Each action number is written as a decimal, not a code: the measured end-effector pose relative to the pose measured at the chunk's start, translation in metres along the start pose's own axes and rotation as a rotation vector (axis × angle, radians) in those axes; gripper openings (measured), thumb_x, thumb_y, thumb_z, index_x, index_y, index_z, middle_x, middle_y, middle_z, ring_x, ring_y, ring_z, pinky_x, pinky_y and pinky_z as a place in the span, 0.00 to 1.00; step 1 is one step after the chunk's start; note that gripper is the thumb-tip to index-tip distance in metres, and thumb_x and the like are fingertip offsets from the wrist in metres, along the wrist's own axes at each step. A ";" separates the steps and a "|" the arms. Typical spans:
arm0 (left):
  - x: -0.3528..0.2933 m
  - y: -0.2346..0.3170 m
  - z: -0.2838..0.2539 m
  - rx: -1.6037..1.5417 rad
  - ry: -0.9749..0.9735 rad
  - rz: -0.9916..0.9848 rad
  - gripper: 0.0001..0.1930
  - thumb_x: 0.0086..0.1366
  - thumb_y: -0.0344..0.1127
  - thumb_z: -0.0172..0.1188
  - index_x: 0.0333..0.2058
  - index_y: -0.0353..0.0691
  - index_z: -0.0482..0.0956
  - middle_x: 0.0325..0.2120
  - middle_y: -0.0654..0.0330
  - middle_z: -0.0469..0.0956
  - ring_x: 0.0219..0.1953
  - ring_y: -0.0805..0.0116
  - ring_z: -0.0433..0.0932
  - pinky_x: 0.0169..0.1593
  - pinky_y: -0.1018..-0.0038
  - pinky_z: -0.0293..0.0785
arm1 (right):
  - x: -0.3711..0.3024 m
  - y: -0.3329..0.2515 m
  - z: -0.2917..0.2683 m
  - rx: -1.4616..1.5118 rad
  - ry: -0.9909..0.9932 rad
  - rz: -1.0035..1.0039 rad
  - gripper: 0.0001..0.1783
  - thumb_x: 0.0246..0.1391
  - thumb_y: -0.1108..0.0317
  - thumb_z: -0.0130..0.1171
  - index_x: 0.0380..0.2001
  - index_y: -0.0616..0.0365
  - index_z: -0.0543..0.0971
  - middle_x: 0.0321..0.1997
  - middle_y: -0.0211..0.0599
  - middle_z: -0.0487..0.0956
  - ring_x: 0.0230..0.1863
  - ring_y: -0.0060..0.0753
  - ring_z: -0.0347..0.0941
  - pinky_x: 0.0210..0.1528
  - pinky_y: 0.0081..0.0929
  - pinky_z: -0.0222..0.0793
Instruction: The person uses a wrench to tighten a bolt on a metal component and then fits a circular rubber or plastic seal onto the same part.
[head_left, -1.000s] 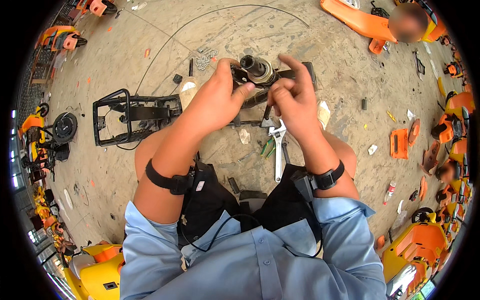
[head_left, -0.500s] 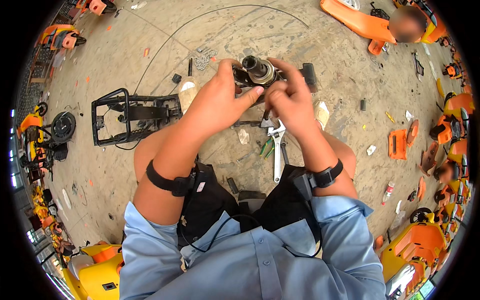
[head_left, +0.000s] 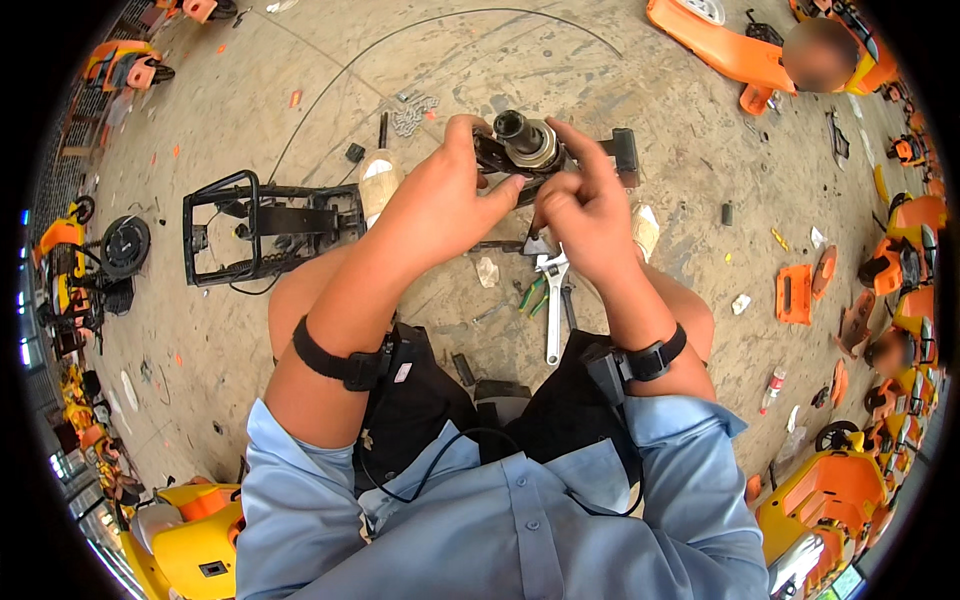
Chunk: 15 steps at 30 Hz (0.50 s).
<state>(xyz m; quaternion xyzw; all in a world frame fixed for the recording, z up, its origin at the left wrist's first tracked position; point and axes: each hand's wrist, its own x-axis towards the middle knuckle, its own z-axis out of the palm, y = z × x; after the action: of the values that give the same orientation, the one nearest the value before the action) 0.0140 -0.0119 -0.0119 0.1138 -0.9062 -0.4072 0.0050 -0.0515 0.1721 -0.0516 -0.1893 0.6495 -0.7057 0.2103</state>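
Observation:
A dark steering tube [head_left: 512, 128] with a shiny metal ring [head_left: 540, 150] around its base points up between my hands. It sits in a black metal frame. My left hand [head_left: 455, 190] is closed on the tube's left side, thumb on the near side and fingers partly hidden behind dark metal. From the right, my right hand [head_left: 590, 205] reaches its index finger round the far side of the ring, the other fingers curled in; its thumb is mostly hidden. Below the hands an adjustable wrench [head_left: 554, 310] lies on the floor, beside green-handled pliers [head_left: 532, 293].
A black tubular frame [head_left: 250, 230] lies to my left, a wheel [head_left: 125, 246] beyond it. A chain [head_left: 412, 115] and long cable [head_left: 400, 25] lie ahead. Orange panels [head_left: 795, 294] and a bottle [head_left: 772, 390] lie right. Orange and yellow scooters stand around the edges; another person is at far right.
The tube and ring have shifted slightly to the right and nearer. My right hand has moved a little right with them; my left hand has hardly moved.

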 end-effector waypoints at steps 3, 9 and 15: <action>-0.001 0.002 -0.001 0.045 -0.010 -0.048 0.34 0.65 0.47 0.68 0.58 0.28 0.62 0.33 0.42 0.83 0.35 0.46 0.85 0.39 0.59 0.80 | 0.008 0.000 -0.010 0.106 0.106 -0.012 0.35 0.59 0.81 0.52 0.71 0.60 0.66 0.25 0.30 0.79 0.27 0.20 0.75 0.34 0.21 0.73; -0.001 0.000 0.002 -0.003 0.020 -0.001 0.33 0.66 0.46 0.67 0.57 0.28 0.62 0.31 0.44 0.82 0.33 0.46 0.84 0.38 0.60 0.79 | 0.004 0.000 -0.010 0.018 0.023 0.034 0.32 0.60 0.80 0.52 0.69 0.60 0.67 0.24 0.30 0.78 0.26 0.20 0.75 0.33 0.22 0.73; -0.001 0.005 -0.001 0.015 -0.001 -0.034 0.32 0.66 0.46 0.67 0.56 0.28 0.63 0.30 0.43 0.82 0.33 0.45 0.84 0.38 0.59 0.79 | -0.004 0.002 0.005 0.024 0.026 -0.045 0.23 0.61 0.79 0.51 0.60 0.64 0.72 0.26 0.30 0.78 0.25 0.18 0.72 0.30 0.20 0.70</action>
<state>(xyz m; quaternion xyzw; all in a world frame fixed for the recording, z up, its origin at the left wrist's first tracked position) 0.0143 -0.0088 -0.0073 0.1293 -0.9072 -0.4004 -0.0031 -0.0448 0.1698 -0.0532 -0.1922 0.6393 -0.7204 0.1881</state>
